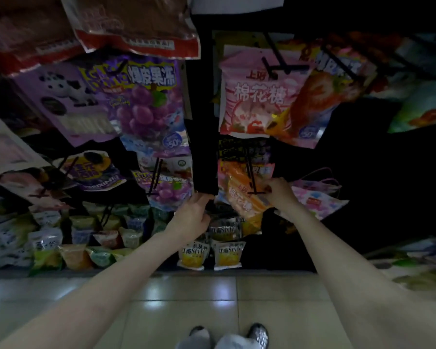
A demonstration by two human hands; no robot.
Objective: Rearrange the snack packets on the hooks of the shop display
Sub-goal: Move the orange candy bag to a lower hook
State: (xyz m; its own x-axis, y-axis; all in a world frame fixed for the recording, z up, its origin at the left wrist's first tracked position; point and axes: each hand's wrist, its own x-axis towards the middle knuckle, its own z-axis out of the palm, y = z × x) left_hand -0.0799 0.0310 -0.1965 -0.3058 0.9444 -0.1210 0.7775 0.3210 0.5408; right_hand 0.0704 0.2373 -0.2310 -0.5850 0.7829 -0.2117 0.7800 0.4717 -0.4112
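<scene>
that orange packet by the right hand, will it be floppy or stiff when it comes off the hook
Probably floppy: the orange packet hangs tilted and looks like a thin film pouch. Likely light too, as a thin black hook carries it. Its glossy film may be slippery, so the right hand would do best to pinch near the top.

Purple grape-printed jelly packet (146,102) at far left, pink marshmallow packet (257,96) with white lettering at far right, orange packet (247,200) lower right, yellow-and-white small packets (193,253) near centre, pale glossy floor tiles (186,303) nearest
</scene>
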